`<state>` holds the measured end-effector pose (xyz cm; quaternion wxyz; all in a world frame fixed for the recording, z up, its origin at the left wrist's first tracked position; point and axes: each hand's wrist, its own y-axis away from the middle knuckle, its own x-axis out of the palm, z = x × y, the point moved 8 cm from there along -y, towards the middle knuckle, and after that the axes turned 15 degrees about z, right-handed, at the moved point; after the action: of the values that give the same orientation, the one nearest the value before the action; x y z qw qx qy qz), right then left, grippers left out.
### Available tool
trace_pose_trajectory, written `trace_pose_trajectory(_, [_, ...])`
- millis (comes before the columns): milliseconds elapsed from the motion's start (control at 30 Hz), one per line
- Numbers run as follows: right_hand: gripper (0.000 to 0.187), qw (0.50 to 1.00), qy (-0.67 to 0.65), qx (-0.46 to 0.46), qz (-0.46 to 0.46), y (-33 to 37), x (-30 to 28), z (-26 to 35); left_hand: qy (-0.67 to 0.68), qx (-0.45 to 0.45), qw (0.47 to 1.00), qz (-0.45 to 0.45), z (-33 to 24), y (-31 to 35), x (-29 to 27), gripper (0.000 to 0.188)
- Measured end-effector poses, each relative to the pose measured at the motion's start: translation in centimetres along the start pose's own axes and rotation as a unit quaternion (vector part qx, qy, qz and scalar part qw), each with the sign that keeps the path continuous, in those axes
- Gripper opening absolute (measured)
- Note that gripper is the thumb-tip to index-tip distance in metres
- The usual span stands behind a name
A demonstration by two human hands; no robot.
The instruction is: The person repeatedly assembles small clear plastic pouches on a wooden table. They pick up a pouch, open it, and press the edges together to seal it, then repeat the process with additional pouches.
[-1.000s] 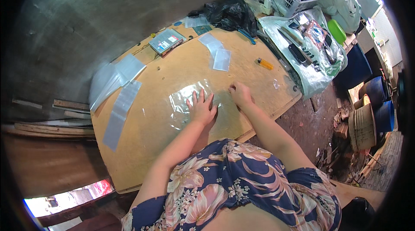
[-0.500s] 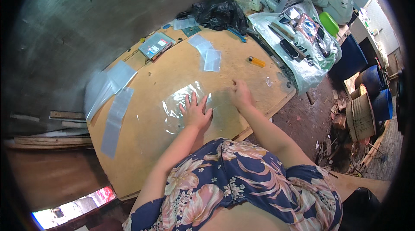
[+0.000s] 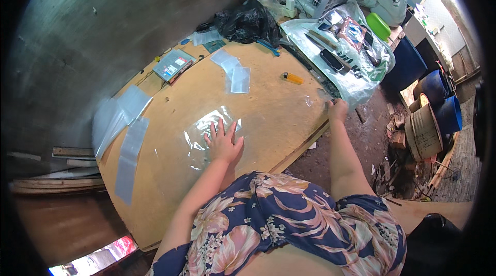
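Note:
My left hand (image 3: 223, 144) lies flat with its fingers spread on a clear, shiny plastic sheet (image 3: 197, 130) on the wooden tabletop. The sheet is see-through, so its outline is hard to follow. At the table's right edge, my right hand (image 3: 338, 109) is closed, its fingers curled together. Whatever it may hold is too small to make out. Small scraps of clear plastic (image 3: 308, 101) lie just left of it. Farther back is an orange lighter (image 3: 293, 78), lying on its side, touched by neither hand.
Clear plastic pieces lie at the left (image 3: 132, 157) and far middle (image 3: 240, 79). A flat plastic case (image 3: 174, 64) and black bag (image 3: 250, 21) sit at the back. Tools rest on a white plastic bag (image 3: 369, 80) at right. Blue drums (image 3: 448, 115) stand beyond the table.
My right hand has moved right, from beside the plastic sheet to the table's right edge. My left hand stays pressed on the sheet. The whole view has shifted slightly.

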<state>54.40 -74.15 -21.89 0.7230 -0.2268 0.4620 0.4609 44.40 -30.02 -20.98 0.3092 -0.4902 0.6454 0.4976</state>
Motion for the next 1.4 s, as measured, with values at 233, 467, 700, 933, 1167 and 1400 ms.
trace_pose_trajectory(233, [0.022,0.992,0.124,-0.007,0.036,-0.7,0.1,0.6,-0.015,-0.009,1.000,0.006,0.2,0.0,0.1,0.058])
trace_pose_trajectory(467, [0.017,0.981,0.184,-0.064,0.003,-1.3,-2.1,1.9,0.005,0.009,1.000,-0.010,0.3,0.0,0.2,0.060])
trace_pose_trajectory(700, [0.015,0.906,-0.050,-0.367,0.205,8.5,3.9,15.3,-0.005,-0.009,1.000,0.002,0.3,0.2,0.0,0.057])
trace_pose_trajectory(933, [0.015,0.809,0.110,-0.500,0.289,20.2,13.7,22.7,-0.005,-0.008,1.000,0.000,0.2,0.2,-0.2,0.056])
trace_pose_trajectory(1167, [0.015,0.808,0.097,-0.508,0.283,20.2,14.4,23.0,0.007,-0.015,1.000,0.011,0.4,0.2,0.0,0.056])
trace_pose_trajectory(1400, [0.015,0.811,0.089,-0.497,0.295,19.9,14.5,22.7,0.007,-0.013,1.000,0.013,0.4,0.2,0.0,0.058])
